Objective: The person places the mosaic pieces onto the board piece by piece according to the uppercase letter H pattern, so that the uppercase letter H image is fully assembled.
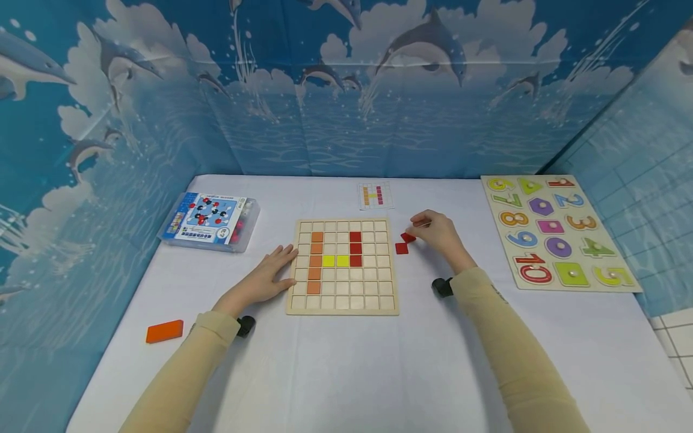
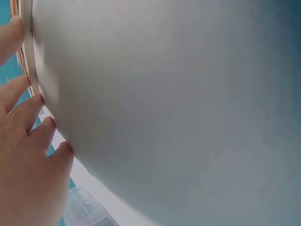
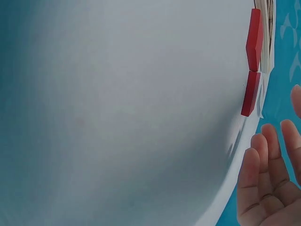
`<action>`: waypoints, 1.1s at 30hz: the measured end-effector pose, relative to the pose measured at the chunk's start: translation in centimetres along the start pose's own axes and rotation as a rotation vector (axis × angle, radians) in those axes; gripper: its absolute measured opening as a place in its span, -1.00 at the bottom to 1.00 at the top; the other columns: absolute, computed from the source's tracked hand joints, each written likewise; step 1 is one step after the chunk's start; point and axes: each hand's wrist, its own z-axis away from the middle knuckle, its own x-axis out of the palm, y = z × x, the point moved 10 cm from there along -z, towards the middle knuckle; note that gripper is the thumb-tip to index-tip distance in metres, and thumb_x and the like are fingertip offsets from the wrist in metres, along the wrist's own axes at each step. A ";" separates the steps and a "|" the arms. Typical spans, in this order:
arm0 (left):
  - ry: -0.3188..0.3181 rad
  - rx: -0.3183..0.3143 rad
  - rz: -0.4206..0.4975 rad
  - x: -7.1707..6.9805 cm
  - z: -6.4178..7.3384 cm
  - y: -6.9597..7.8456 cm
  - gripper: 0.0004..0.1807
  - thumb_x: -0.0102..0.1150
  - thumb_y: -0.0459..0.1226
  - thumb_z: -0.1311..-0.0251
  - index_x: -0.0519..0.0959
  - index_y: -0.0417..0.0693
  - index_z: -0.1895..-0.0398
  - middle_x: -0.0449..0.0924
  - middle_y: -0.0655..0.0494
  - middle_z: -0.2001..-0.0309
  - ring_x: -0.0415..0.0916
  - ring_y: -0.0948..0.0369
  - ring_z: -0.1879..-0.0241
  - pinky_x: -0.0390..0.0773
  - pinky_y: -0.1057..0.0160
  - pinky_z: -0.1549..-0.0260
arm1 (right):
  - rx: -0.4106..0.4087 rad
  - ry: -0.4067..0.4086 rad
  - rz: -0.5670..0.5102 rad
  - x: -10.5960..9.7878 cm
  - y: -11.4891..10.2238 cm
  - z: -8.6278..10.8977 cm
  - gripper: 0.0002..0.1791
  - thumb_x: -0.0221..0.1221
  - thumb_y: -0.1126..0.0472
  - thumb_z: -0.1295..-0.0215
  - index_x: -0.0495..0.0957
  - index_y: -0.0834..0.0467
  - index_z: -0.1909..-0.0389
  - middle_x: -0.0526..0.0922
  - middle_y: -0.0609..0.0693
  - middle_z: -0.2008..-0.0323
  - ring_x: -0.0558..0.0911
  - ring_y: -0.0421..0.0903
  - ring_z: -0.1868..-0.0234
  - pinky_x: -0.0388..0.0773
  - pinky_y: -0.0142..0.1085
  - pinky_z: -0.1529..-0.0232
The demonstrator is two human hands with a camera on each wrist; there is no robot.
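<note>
A wooden grid board lies on the table between both hands. Set in its cells are a column of several orange tiles, two yellow tiles and a column of three red tiles. My left hand rests along the board's left edge, thumb and fingers spread, fingertips at the rim. Two loose red tiles lie by the board's right side. Over them hovers my right hand; in the right wrist view its fingers are loosely extended and nothing shows between them.
A card with a coloured grid pattern lies behind the board. A clear plastic box with a molecule picture stands at the back left, an orange block at the front left. A number-and-shape puzzle board lies at the right.
</note>
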 end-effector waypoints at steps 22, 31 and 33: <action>0.004 -0.003 -0.001 0.0 0.0 -0.1 -0.19 0.18 -0.17 -0.34 0.05 -0.09 -0.56 -0.11 -0.09 -0.59 -0.31 -0.10 -0.58 -0.21 -0.15 -0.54 | 0.054 -0.025 0.114 1.8 -0.7 -0.6 -0.55 0.30 0.19 -0.24 0.46 0.32 -0.07 0.55 0.19 0.04 0.52 0.03 0.12 0.54 -0.21 0.09; 0.003 -0.007 -0.001 0.1 -0.1 -0.1 -0.19 0.18 -0.19 -0.33 0.04 -0.09 -0.56 -0.11 -0.09 -0.59 -0.31 -0.10 -0.58 -0.22 -0.14 -0.54 | 0.064 -0.006 0.129 1.6 -0.4 -0.7 -0.59 0.33 0.23 -0.19 0.48 0.31 0.00 0.55 0.17 0.11 0.50 0.02 0.16 0.49 -0.26 0.16; 0.004 -0.004 -0.004 0.0 -0.1 -0.1 -0.19 0.18 -0.19 -0.33 0.04 -0.09 -0.56 -0.11 -0.10 -0.59 -0.31 -0.11 -0.58 -0.21 -0.15 -0.54 | 0.068 -0.006 0.119 1.5 -0.4 -0.6 -0.57 0.33 0.24 -0.19 0.45 0.31 -0.02 0.54 0.17 0.09 0.50 0.02 0.16 0.49 -0.26 0.17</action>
